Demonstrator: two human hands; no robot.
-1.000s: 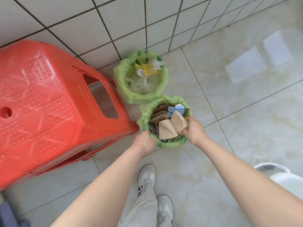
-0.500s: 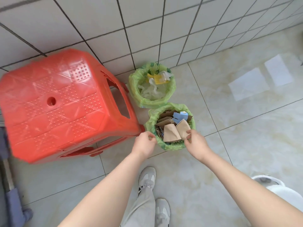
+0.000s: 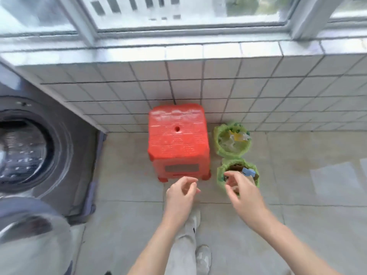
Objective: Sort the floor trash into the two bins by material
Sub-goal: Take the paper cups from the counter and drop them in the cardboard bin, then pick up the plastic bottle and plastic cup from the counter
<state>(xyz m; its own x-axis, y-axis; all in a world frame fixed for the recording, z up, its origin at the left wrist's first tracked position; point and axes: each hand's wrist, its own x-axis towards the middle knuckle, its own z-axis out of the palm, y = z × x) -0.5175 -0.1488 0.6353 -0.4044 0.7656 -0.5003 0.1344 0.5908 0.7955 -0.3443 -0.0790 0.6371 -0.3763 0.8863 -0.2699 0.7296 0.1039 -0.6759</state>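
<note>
Hands have let go of the near bin's green rim and lifted away — left hand and right hand hover with loosely spread, empty fingers, cardboard scraps just beyond the right fingers. Sorting looks finished.

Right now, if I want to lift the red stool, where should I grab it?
Probably by the slot in the stool's near side, coming from your side with fingers hooked up under the seat edge. The stool stands upright against the tiled wall, bins close on its right, so the near side is the freest.
</note>
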